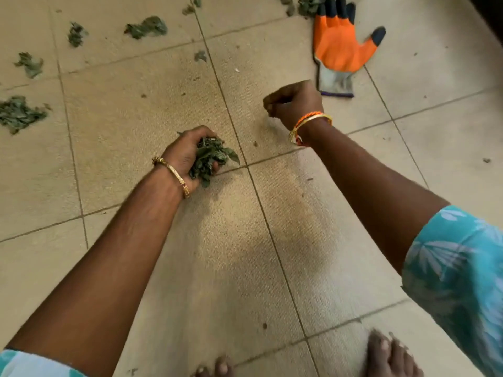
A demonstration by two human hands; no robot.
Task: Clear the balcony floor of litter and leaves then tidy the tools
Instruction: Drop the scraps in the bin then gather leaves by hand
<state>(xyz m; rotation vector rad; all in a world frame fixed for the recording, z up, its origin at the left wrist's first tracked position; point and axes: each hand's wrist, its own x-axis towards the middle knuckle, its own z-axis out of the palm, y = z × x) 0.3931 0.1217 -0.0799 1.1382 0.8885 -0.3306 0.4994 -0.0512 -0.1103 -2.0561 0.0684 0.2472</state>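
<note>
My left hand point(187, 153) grips a bunch of dry green leaves point(211, 159) just above the beige tiled floor point(272, 254), near the middle of the view. My right hand point(292, 100) hovers further out with its fingers curled under; nothing shows in it. An orange work glove point(340, 47) with black fingertips lies flat on the tiles just beyond my right hand. Loose leaf clumps lie on the floor at the left point(19, 114), at the upper left point(147, 27) and at the top beside the glove point(307, 5).
Small crumbs of leaf dot the tiles around both hands. My bare feet point(389, 355) stand at the bottom edge. A dark edge point(490, 12) runs down the top right corner.
</note>
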